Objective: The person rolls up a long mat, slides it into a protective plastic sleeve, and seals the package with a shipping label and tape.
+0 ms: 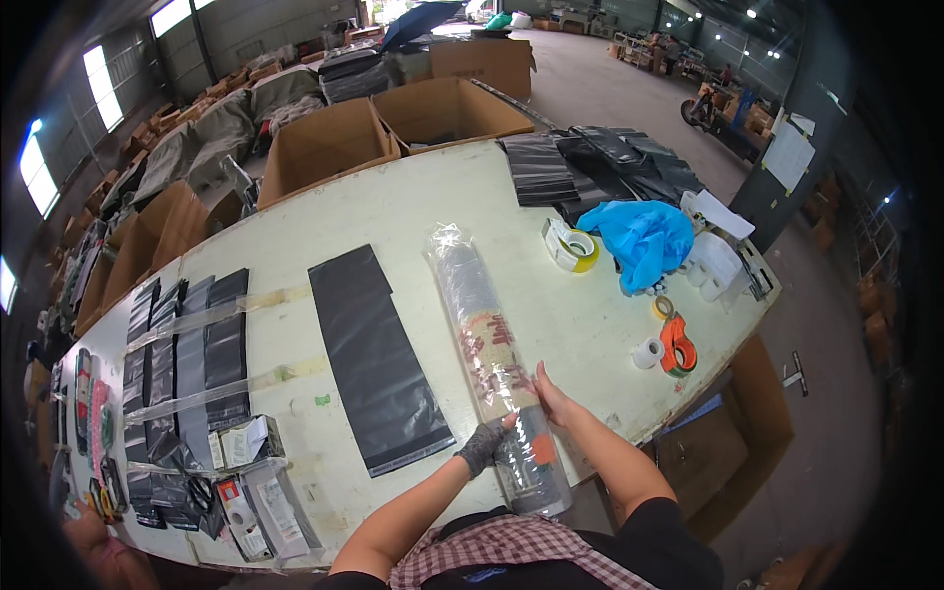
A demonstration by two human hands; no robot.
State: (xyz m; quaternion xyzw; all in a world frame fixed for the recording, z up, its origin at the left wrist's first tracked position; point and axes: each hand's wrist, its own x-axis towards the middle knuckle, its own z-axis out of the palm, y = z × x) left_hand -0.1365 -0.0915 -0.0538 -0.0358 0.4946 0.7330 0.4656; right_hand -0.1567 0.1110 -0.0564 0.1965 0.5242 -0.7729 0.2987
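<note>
A long roll (490, 339) wrapped in clear plastic lies slanted over the white tabletop, its near end close to my body. Red markings and an orange-red patch show through the wrap. My left hand (484, 445), in a grey fingerless glove, holds its left side near the lower end. Against the roll's right side, slightly farther up, is my bare right hand (554, 398), thumb raised; its other fingers are partly hidden. Left of the roll, a flat black plastic mailing bag (380, 361) lies apart from both hands.
Folded bag stacks (226, 346) and a box of labels (247, 442) fill the table's left. Another person's hand (96, 527) is at lower left. Rightward lie a tape roll (571, 245), blue plastic (641, 240), an orange tape dispenser (677, 346) and black bags (542, 173). Cartons (328, 147) stand beyond.
</note>
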